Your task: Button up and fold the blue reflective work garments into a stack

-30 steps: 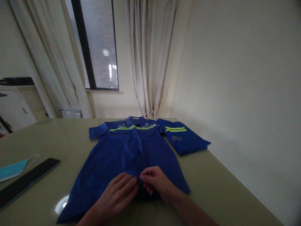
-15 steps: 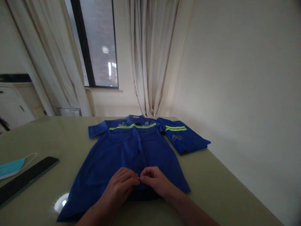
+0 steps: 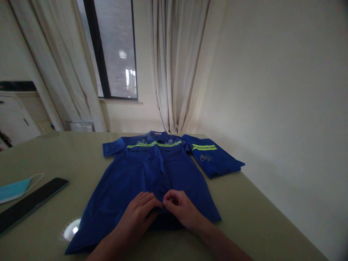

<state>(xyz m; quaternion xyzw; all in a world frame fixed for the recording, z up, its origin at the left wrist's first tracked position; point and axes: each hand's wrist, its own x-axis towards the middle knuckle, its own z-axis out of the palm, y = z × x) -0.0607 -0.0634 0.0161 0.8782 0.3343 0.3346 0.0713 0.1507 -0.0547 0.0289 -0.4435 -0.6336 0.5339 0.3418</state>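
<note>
A blue short-sleeved work shirt [image 3: 179,174] with a yellow-green stripe across its chest lies spread on the table, collar at the far end. Both hands meet at its front opening close to the near hem. My left hand [image 3: 143,210] is closed, thumb and fingers pinching the placket edge. Just beside it, my right hand [image 3: 181,208] pinches the same front edge between thumb and curled forefinger. Whatever small part of the cloth sits between the fingertips is hidden. Above the hands the placket stands slightly raised in a fold.
A folded blue garment [image 3: 217,159] with a matching stripe lies at the shirt's right. On the left are a black phone-like slab [image 3: 32,203] and a light-blue face mask [image 3: 15,190]. The greenish table [image 3: 78,163] ends along the wall at right.
The hands stay at the same spot on the shirt front, with only small shifts of the right fingers. The whole view has moved slightly.
</note>
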